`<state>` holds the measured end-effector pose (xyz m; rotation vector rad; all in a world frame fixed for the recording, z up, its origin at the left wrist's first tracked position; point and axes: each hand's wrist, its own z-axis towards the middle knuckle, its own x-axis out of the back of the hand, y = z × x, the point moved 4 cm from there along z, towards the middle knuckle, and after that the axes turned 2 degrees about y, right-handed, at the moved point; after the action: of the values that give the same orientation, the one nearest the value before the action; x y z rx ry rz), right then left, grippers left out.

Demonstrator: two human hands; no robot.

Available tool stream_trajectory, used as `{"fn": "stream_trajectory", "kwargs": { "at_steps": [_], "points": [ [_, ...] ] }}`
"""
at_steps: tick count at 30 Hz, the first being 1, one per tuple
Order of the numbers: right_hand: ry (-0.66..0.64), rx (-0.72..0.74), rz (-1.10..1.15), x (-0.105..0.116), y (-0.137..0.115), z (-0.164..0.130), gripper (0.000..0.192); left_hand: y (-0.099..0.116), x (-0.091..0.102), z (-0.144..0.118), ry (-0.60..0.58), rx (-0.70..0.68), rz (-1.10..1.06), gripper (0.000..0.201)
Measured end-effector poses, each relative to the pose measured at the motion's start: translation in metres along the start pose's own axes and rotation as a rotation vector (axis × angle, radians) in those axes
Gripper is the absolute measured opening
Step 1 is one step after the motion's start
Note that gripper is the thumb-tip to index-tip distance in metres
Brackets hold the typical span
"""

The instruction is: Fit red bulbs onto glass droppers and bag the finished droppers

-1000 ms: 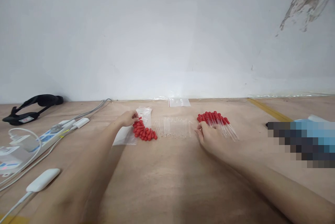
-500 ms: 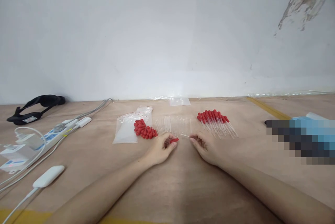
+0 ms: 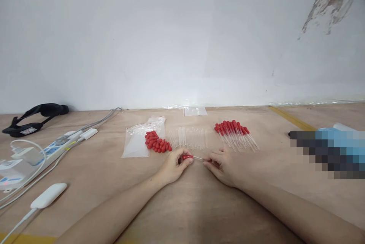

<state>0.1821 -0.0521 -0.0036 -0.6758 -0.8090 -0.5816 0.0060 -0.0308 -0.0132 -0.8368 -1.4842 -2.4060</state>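
My left hand (image 3: 172, 166) pinches a red bulb (image 3: 186, 157), right hand (image 3: 224, 162) grips the glass tube (image 3: 198, 158) w/ fingertips, ends touching.

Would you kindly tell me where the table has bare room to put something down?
Bare wood lies between the red bulbs and the power strip, and between the finished droppers and the yellow tape. It is crowded mid-table, where the left hand and right hand meet below the glass tubes.
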Motion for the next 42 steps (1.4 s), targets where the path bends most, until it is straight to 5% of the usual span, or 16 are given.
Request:
{"fn": "stream_trajectory", "kwargs": {
  "at_steps": [17,31,42],
  "points": [
    [-0.070,0.026,0.089,0.005,-0.003,0.007,0.019,-0.001,-0.012,-0.001,-0.060,0.231,-0.550,0.036],
    [-0.120,0.060,-0.078,0.005,-0.009,0.004,0.027,0.009,-0.012,-0.008,-0.122,0.022,0.030,0.020],
    [-0.186,0.077,-0.102,-0.014,-0.005,0.004,0.031,0.009,-0.013,-0.008,-0.108,-0.051,0.145,0.019]
  ]
}}
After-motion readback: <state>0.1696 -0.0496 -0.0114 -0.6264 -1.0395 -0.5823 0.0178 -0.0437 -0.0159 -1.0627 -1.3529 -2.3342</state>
